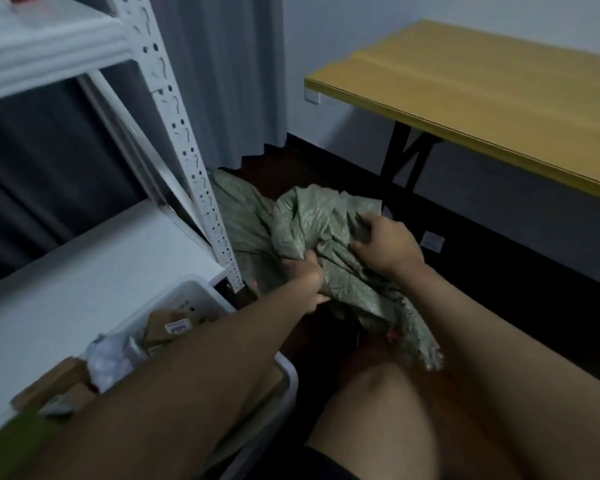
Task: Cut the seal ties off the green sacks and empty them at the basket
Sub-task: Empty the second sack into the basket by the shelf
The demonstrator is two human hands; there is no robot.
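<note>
A crumpled green sack hangs limp above the dark floor in front of me. My left hand grips a bunched fold at its lower left. My right hand clutches the fabric on its right side, fingers curled into the cloth. The sack's frayed lower edge droops by my knee. A second green sack lies flat on the floor behind it, by the rack. The white basket sits at lower left under my left forearm, holding cardboard parcels and white plastic packets. No cutting tool shows.
A white slotted metal rack stands at left with a white shelf board low down. A yellow-topped table on black legs is at right. Grey curtains hang behind. My bare knee is at the bottom.
</note>
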